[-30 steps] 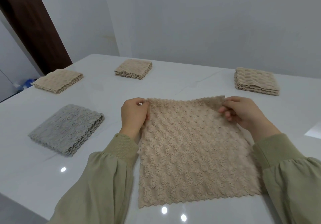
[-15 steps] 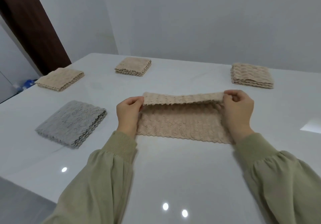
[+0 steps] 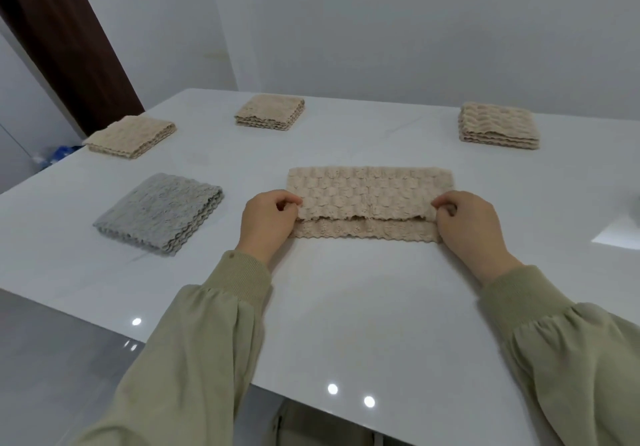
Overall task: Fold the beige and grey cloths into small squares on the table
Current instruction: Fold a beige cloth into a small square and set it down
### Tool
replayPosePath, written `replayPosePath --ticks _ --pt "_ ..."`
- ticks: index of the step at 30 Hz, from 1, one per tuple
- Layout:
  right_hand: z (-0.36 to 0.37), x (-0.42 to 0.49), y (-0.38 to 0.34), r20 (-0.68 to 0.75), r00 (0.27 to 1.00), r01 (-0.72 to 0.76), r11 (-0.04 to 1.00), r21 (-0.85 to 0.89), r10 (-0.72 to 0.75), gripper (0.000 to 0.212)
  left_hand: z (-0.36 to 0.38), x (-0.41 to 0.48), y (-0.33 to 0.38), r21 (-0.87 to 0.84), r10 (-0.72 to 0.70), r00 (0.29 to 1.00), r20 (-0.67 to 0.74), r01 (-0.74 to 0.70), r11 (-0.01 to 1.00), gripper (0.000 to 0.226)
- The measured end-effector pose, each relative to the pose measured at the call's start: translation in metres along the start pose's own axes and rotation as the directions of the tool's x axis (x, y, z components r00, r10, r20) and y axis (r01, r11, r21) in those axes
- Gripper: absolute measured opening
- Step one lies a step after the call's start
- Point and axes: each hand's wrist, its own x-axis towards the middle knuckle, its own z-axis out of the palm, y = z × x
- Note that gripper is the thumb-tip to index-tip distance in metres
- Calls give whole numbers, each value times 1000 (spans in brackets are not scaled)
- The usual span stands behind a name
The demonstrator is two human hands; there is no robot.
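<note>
Left hand (image 3: 266, 222) and right hand (image 3: 467, 224) pinching the near corners of the upper layer of a half-folded beige cloth (image 3: 369, 189) at frame centre, lying on the white surface (image 3: 363, 307), folded grey cloth (image 3: 159, 213) at centre left, three folded beige stacks across the upper frame (image 3: 130, 137) (image 3: 270, 112) (image 3: 498, 125)

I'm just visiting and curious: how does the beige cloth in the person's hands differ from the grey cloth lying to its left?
The beige cloth is a wide strip folded once, its top layer short of the near edge; the grey cloth is a compact, many-layered square. The left hand and right hand pinch the beige cloth's ends; the grey cloth lies untouched. Both are bumpy, wavy-edged and on the white table.
</note>
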Motion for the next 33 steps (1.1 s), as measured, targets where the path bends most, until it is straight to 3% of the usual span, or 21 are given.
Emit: replayPosePath --ticks 7,13,20,28,33 --pt "-14 -3 3 -290 955 80 996 42 -65 21 -8 -14 5 -93 25 993 -115 -36 995 25" --pt "-19 -13 1 -107 992 -60 997 47 65 23 -10 -21 1 14 -5 999 -42 5 1000 20" --pt "-23 -17 -7 -167 985 -29 997 68 40 22 -13 -24 -1 45 -37 998 -47 39 998 19" --pt "-15 -15 5 -71 997 -28 999 -25 26 23 -10 -22 -5 205 -6 1000 -21 10 979 19" --pt "-14 -13 7 -143 990 14 1000 -19 -16 23 -10 -24 -1 198 37 997 -74 -21 980 18"
